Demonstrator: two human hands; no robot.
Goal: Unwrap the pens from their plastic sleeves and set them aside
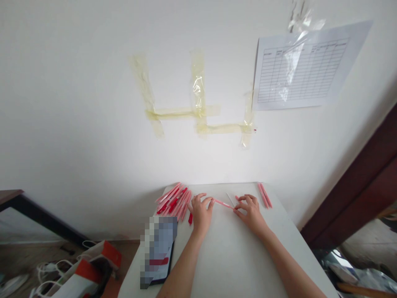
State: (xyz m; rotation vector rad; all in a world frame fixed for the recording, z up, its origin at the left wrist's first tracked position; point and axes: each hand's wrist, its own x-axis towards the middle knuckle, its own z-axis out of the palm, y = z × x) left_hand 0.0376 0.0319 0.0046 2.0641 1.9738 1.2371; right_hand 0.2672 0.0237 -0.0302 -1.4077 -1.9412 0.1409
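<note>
Between my two hands, a slim pink pen (223, 203) is stretched at a slight tilt above the white tabletop. The thumb and forefinger of my left hand (201, 210) pinch its left end. At its right end the fingertips of my right hand (249, 211) are closed on it. Just behind the pen lies a thin white stick (230, 199) that looks like a refill. A small pinkish-red piece (237, 197) shows by my right fingers, partly hidden. Left of my left hand is a heap of pink and red pens (173, 201). Several of them overlap.
Two pink pens (264, 195) lie side by side at the table's back right. A phone (161, 250), partly pixelated, rests on the left of the white table (235, 260). The wall behind carries yellowed tape (198, 89) and a printed sheet (304, 70). Boxes and cables (83, 269) stand lower left.
</note>
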